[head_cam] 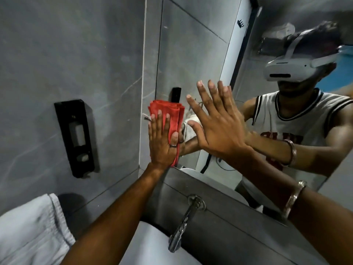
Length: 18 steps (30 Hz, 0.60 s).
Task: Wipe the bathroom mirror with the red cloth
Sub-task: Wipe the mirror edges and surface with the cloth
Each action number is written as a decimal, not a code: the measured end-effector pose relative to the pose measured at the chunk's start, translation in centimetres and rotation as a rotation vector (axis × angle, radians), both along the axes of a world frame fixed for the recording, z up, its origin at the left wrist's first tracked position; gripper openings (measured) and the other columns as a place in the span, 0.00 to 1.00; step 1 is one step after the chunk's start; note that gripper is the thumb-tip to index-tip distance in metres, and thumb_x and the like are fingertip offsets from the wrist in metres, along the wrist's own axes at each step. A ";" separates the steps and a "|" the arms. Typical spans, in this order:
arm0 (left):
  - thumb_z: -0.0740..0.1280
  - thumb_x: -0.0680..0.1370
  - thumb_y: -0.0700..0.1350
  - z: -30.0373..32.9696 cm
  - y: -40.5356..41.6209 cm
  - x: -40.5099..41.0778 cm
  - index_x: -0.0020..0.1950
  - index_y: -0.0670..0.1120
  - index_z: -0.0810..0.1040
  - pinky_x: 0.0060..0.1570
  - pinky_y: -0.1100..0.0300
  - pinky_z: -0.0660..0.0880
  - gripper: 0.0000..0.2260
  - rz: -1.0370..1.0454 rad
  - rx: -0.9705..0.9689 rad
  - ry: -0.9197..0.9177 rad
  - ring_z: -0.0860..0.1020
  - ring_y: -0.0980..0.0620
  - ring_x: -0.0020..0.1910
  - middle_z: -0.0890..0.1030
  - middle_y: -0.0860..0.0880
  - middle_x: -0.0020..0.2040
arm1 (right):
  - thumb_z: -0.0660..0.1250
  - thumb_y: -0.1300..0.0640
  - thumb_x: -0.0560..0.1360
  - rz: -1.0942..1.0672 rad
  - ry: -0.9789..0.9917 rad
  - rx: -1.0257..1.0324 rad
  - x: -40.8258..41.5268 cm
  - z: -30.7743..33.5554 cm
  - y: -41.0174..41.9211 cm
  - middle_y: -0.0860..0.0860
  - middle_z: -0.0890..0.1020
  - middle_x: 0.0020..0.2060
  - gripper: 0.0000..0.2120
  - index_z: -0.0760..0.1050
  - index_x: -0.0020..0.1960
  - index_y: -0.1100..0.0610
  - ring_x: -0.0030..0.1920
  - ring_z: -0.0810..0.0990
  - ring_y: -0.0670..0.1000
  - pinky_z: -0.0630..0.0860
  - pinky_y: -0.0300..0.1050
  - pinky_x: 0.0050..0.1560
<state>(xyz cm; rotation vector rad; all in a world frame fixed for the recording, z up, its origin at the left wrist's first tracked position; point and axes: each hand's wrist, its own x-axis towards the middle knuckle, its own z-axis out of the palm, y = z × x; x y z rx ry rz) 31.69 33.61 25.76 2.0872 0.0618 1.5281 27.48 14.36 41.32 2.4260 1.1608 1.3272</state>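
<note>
Left hand (pixel 162 142) pressing folded red cloth (pixel 168 119) flat against mirror (pixel 191 64), near its lower left corner; fingers extended, palm pinning cloth, thumb hooking cloth's edge so it is not slipping. Right hand (pixel 215 121) spreading open, fingers splayed on glass, gripping nothing, likely bracing body. Tap (pixel 183 226) sitting below; black dispenser (pixel 76 138) mounted on wall left.
</note>
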 end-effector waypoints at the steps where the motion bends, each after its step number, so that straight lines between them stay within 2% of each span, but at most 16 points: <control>1: 0.42 0.85 0.63 -0.9 -0.2 -0.1 0.84 0.57 0.43 0.84 0.46 0.42 0.29 -0.001 -0.011 0.003 0.46 0.48 0.85 0.42 0.57 0.85 | 0.46 0.37 0.84 0.003 0.015 -0.013 -0.3 -0.7 -0.6 0.57 0.49 0.85 0.33 0.52 0.84 0.50 0.85 0.46 0.61 0.46 0.65 0.83; 3: 0.42 0.85 0.63 -1.9 -0.7 -0.3 0.84 0.58 0.43 0.84 0.48 0.42 0.28 0.007 -0.037 -0.004 0.44 0.51 0.85 0.42 0.57 0.85 | 0.47 0.38 0.84 0.000 0.028 -0.034 -0.7 -1.9 -2.0 0.57 0.51 0.84 0.32 0.55 0.84 0.50 0.84 0.47 0.61 0.48 0.66 0.83; 7: 0.41 0.85 0.61 -2.3 -2.1 -0.7 0.84 0.58 0.44 0.83 0.40 0.47 0.27 0.004 -0.103 -0.007 0.47 0.48 0.85 0.50 0.49 0.85 | 0.47 0.41 0.84 -0.003 0.016 -0.024 -1.4 -3.8 -5.3 0.60 0.55 0.83 0.31 0.60 0.82 0.53 0.84 0.51 0.63 0.50 0.67 0.82; 10: 0.40 0.85 0.60 -3.1 -6.2 -1.4 0.84 0.56 0.43 0.83 0.40 0.44 0.27 -0.019 -0.050 -0.027 0.45 0.47 0.85 0.46 0.50 0.85 | 0.41 0.41 0.84 -0.031 -0.033 -0.022 -1.9 -4.7 -8.5 0.60 0.55 0.83 0.32 0.61 0.82 0.54 0.83 0.51 0.63 0.47 0.65 0.83; 12: 0.41 0.85 0.59 -4.0 -9.9 -1.9 0.84 0.55 0.42 0.83 0.41 0.43 0.27 -0.009 -0.004 -0.009 0.45 0.46 0.85 0.48 0.47 0.85 | 0.40 0.41 0.85 -0.038 -0.071 -0.003 -2.2 -5.2 -10.4 0.60 0.57 0.82 0.31 0.62 0.81 0.54 0.83 0.52 0.63 0.49 0.65 0.82; 15: 0.46 0.85 0.57 -5.0 -16.5 -2.5 0.84 0.52 0.45 0.82 0.41 0.47 0.28 0.033 0.051 -0.013 0.50 0.41 0.84 0.56 0.41 0.82 | 0.42 0.41 0.85 -0.043 -0.102 0.023 -2.6 -5.5 -13.6 0.60 0.59 0.82 0.30 0.63 0.80 0.54 0.83 0.54 0.63 0.44 0.62 0.83; 18: 0.47 0.86 0.57 -4.9 -22.9 -3.4 0.83 0.49 0.53 0.82 0.40 0.51 0.26 0.023 0.067 -0.022 0.54 0.40 0.84 0.58 0.41 0.82 | 0.47 0.41 0.85 -0.079 -0.112 0.021 -3.0 -5.4 -17.1 0.59 0.55 0.83 0.28 0.59 0.81 0.53 0.84 0.50 0.61 0.37 0.60 0.83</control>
